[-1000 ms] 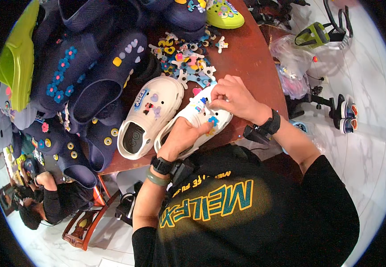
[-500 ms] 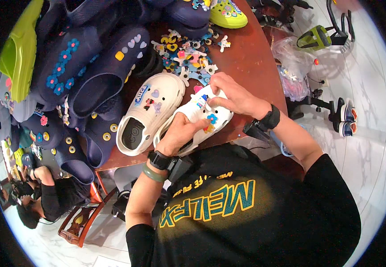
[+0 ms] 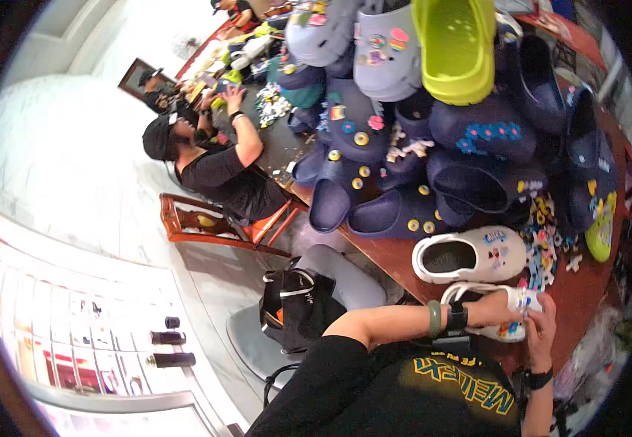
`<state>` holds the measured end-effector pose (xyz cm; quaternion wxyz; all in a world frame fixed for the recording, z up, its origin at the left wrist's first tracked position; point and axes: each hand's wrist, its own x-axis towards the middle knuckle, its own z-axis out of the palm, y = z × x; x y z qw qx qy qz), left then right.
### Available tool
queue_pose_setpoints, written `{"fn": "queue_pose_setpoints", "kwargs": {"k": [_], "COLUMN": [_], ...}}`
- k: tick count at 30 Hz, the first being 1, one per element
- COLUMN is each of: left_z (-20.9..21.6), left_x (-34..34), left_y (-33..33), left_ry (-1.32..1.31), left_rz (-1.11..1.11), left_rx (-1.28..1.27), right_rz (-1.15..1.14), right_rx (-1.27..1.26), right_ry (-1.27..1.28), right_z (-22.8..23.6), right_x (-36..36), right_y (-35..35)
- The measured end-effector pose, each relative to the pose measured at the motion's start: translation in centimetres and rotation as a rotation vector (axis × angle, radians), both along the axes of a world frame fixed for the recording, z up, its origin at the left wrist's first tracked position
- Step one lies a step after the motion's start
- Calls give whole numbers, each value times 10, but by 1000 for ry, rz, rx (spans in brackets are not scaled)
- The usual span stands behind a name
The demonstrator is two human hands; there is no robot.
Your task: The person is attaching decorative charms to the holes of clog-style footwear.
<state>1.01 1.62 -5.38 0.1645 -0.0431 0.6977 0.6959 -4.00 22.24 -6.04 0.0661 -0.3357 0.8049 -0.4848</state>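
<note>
A white clog (image 3: 507,332) with small coloured charms on its upper lies on its side of the table nearest me. My left hand (image 3: 489,310) is closed round its upper, near the opening. Over the toe, my right hand (image 3: 541,328) has its fingers curled onto the clog beside the charms. Whether a loose charm is between those fingers is too small to tell. Just beyond stands a matching cream clog (image 3: 509,264) with several charms on it. Loose charms (image 3: 542,244) lie heaped past its toe.
Navy clogs (image 3: 385,213) are piled across the brown table (image 3: 582,302), with lavender clogs (image 3: 383,62) and a lime-green clog (image 3: 453,51) on top. A black bag (image 3: 298,309) sits on a grey seat at left. Another person (image 3: 218,171) works at the table's far left.
The view has swung left, so the hands and white clog now appear at lower right and the other person shows more fully. Both hands stay on the clog.
</note>
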Motion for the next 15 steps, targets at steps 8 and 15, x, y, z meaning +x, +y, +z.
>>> {"fn": "queue_pose_setpoints", "kwargs": {"k": [8,15], "left_z": [19,-4], "left_x": [1,-4], "left_y": [-10,-4], "left_ry": [-28,15], "left_rz": [31,7], "left_rx": [167,252], "right_rz": [138,245], "right_rx": [66,213], "right_ry": [-602,-808], "right_z": [22,11], "right_x": [-58,-82], "right_y": [-20,-30]}}
